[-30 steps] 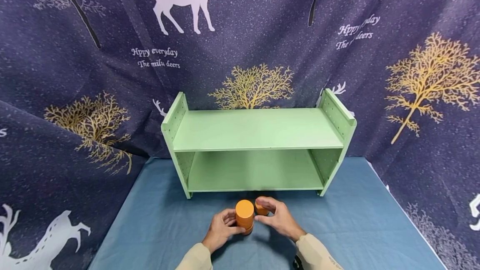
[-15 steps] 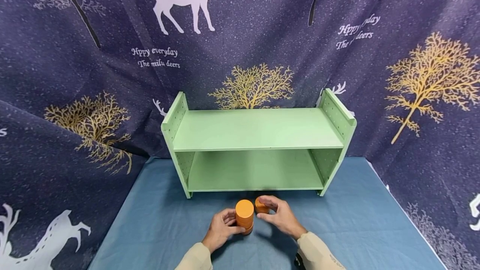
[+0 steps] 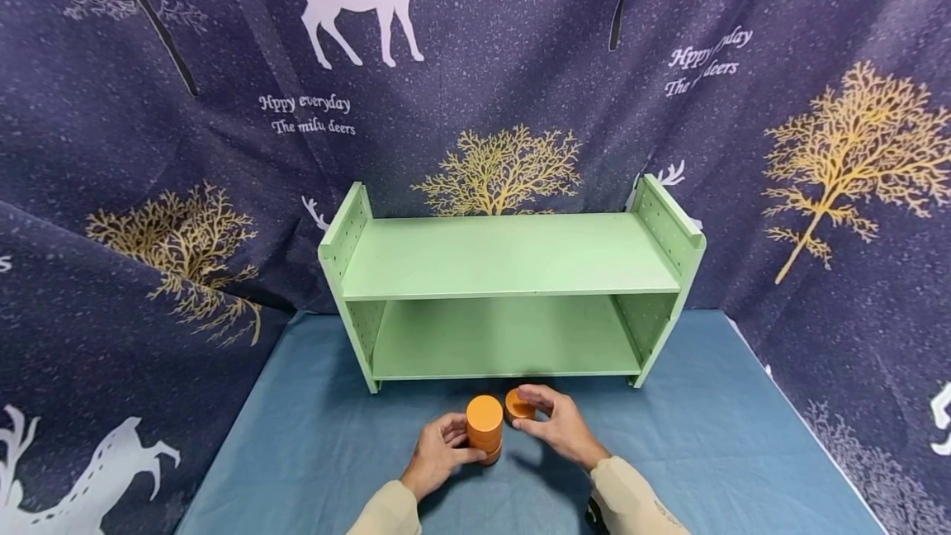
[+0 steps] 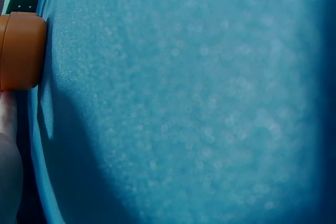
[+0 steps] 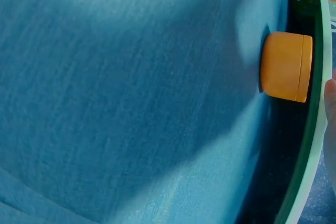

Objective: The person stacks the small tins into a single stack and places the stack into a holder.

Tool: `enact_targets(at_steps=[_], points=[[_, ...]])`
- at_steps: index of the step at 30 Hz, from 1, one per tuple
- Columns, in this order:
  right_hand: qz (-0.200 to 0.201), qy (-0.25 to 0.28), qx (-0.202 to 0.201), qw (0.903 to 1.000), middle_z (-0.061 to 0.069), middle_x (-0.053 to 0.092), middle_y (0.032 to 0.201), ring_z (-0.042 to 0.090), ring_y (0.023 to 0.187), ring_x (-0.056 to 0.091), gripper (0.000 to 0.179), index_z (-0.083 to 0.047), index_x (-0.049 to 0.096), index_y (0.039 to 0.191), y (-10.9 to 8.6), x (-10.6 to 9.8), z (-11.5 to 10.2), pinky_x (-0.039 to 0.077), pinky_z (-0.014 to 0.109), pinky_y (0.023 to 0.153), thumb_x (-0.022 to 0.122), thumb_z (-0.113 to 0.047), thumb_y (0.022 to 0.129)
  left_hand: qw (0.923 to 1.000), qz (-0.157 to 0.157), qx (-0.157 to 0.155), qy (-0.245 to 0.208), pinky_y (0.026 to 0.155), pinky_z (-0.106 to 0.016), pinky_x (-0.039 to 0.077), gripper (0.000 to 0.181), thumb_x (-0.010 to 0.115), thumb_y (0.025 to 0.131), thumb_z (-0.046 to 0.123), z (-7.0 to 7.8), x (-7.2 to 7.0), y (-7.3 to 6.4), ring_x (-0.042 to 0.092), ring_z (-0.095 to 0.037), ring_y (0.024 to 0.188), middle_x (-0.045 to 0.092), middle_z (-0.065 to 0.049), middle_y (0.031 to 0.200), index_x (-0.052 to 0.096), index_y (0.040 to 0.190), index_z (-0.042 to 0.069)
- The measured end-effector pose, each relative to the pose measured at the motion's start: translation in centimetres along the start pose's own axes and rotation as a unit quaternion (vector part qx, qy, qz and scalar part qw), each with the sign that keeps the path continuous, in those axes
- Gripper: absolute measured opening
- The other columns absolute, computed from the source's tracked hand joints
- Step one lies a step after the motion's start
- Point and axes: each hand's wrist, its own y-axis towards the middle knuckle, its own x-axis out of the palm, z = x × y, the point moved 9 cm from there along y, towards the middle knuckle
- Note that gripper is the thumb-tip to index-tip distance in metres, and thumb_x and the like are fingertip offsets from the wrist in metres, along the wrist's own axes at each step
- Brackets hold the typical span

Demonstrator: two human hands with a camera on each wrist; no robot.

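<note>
Two round orange lidded jars stand stacked on the blue cloth. My left hand holds this stack from its left side, thumb in front and fingers behind. In the left wrist view a finger meets the side of the lower jar. A third orange jar stands alone just behind and right of the stack. Over its right side hovers my right hand, fingers and thumb spread. The right wrist view shows that single jar upright, a fingertip apart from it.
Behind the jars stands a light green two-tier shelf with raised perforated side panels. Its lower board lies close past the single jar. A dark curtain with deer and trees hangs behind. Blue cloth covers the table.
My right hand has drawn slightly right and away from the single jar, showing more of its top. My left hand and the stack have stayed in place.
</note>
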Motion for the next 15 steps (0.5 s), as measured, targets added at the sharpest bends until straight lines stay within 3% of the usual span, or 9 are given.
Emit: enact_targets(at_steps=[4, 11, 15], points=[[0.007, -0.011, -0.024, 0.9996, 0.027, 0.065, 0.120, 0.037, 0.111, 0.064, 0.051, 0.011, 0.059, 0.125, 0.0, -0.2, 0.0, 0.056, 0.038, 0.096, 0.081, -0.014, 0.086, 1.0000, -0.001, 0.004, 0.001, 0.094, -0.033, 0.057, 0.054, 0.090, 0.068, 0.000, 0.2, -0.1, 0.0, 0.066, -0.033, 0.109, 0.069, -0.020, 0.114, 0.065, 0.115, -0.008], [0.012, 0.009, 0.035, 0.9993, 0.027, 0.063, 0.124, 0.042, 0.117, 0.059, 0.052, 0.011, 0.058, 0.129, 0.2, -0.4, 0.9, 0.050, 0.045, 0.103, 0.080, -0.004, 0.084, 1.0000, -0.002, 0.006, 0.000, 0.094, -0.034, 0.057, 0.054, 0.090, 0.069, -0.001, 0.2, -0.1, 0.0, 0.066, -0.033, 0.110, 0.069, -0.020, 0.114, 0.064, 0.116, -0.009], [0.015, 0.010, 0.048, 0.9987, 0.028, 0.062, 0.126, 0.043, 0.117, 0.059, 0.052, 0.012, 0.056, 0.129, 0.3, -0.5, 1.4, 0.049, 0.048, 0.103, 0.079, 0.001, 0.084, 1.0000, 0.000, 0.001, -0.001, 0.094, -0.033, 0.057, 0.054, 0.090, 0.068, -0.002, 0.2, -0.1, 0.0, 0.066, -0.034, 0.110, 0.069, -0.020, 0.114, 0.064, 0.116, -0.008]])
